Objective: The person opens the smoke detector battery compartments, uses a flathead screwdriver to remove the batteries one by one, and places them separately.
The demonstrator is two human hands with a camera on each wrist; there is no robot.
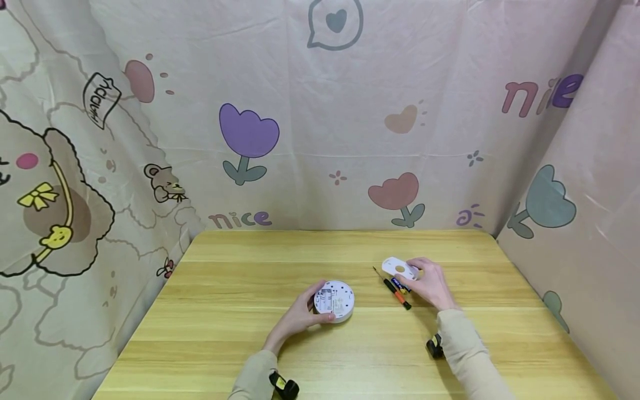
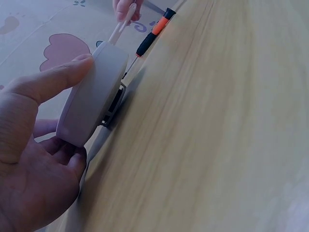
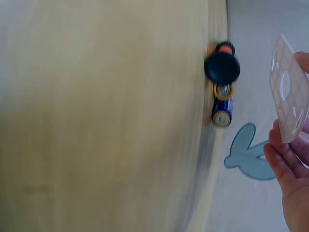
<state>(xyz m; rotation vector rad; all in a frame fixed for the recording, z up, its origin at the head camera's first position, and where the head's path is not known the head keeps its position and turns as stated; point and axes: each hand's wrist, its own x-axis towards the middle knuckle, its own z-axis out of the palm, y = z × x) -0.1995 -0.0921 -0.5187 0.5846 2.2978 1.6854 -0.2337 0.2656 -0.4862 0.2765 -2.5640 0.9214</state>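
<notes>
My left hand point(image 1: 298, 316) grips a round white smoke detector point(image 1: 341, 300) by its edge, thumb on the near side. Its face with labels and small dark slots is turned up in the head view. In the left wrist view the detector point(image 2: 94, 94) shows edge-on, tilted, with a dark open fitting on its table side. My right hand point(image 1: 434, 284) pinches a thin white mounting plate point(image 1: 391, 263) with a round central hole. That plate point(image 3: 285, 118) is held up above the table. Below it lie batteries point(image 1: 400, 285) and a black-and-orange screwdriver point(image 1: 396, 293).
The wooden table point(image 1: 240, 333) reaches back to a printed curtain point(image 1: 310, 128), with curtains at both sides too. The screwdriver's thin shaft points to the back left. Black wrist cameras point(image 1: 285, 384) sit on both sleeves.
</notes>
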